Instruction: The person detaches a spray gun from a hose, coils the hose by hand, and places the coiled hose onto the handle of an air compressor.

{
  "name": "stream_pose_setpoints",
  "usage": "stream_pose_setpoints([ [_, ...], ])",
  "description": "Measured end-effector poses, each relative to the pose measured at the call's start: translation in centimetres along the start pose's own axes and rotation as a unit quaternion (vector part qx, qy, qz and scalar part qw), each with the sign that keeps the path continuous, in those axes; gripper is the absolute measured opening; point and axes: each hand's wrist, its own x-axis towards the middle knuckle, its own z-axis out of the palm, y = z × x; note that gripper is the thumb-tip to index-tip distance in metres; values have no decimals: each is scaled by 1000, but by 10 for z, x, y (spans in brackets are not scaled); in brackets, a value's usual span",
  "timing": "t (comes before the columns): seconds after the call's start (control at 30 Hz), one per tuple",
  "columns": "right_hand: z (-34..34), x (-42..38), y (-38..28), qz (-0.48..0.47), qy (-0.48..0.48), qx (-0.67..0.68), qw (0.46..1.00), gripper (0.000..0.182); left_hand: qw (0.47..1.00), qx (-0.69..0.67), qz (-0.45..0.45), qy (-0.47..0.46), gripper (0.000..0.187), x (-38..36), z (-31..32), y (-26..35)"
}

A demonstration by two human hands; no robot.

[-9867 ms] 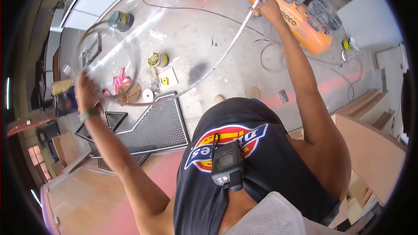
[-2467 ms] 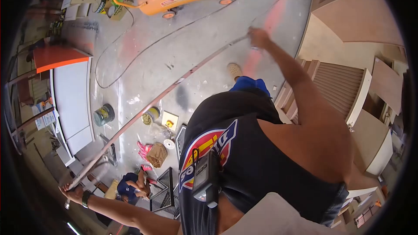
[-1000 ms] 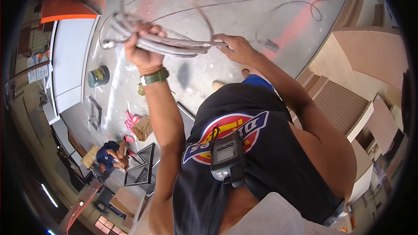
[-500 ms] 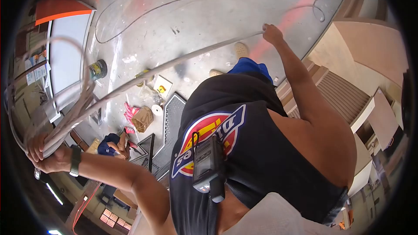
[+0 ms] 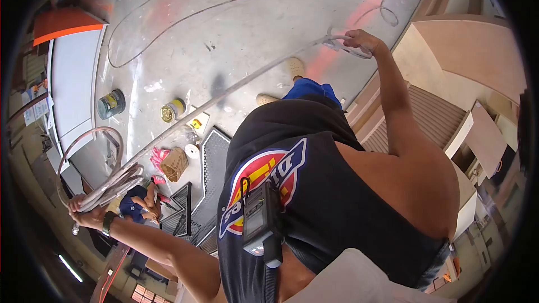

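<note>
Fingers of the left hand [image 5: 85, 213] closed round a coiled hose [image 5: 92, 168], far out at left; right hand [image 5: 359, 40] gripping the hose's stretched length, over the concrete floor [image 5: 247, 28]; paint tins [image 5: 112, 104] below.

Bright, even daylight, soft shadows; strong fisheye bending with black vignetted corners, slight blur at edges.

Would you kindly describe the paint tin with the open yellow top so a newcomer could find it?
On the grey concrete floor, look beside the white panel. Two tins stand there: the open yellow tin is the one nearer the black mesh panel, unlike the dark tin.
</note>
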Motion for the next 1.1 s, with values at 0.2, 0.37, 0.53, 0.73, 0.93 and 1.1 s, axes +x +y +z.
stream_pose_setpoints([
  [0.2,-20,7,-15,-65,330,-219,916,29,976,196,-26,89,11,-14,-8,-98],
  [0.37,54,69,-148,-294,513,-172,788,26,930,286,-199,116,34,-7,21,-244],
  [0.53,192,55,-279,-461,397,-81,790,28,912,253,-317,-63,36,-18,107,-391],
  [0.73,255,3,-287,-592,291,-89,747,32,914,18,-385,-122,37,-22,161,-487],
  [0.93,240,-25,-265,-545,281,-127,780,26,885,2,-439,-157,29,-26,185,-494],
  [1.1,225,-28,-209,-495,266,-90,822,19,901,-46,-390,-182,45,-28,195,-464],
])
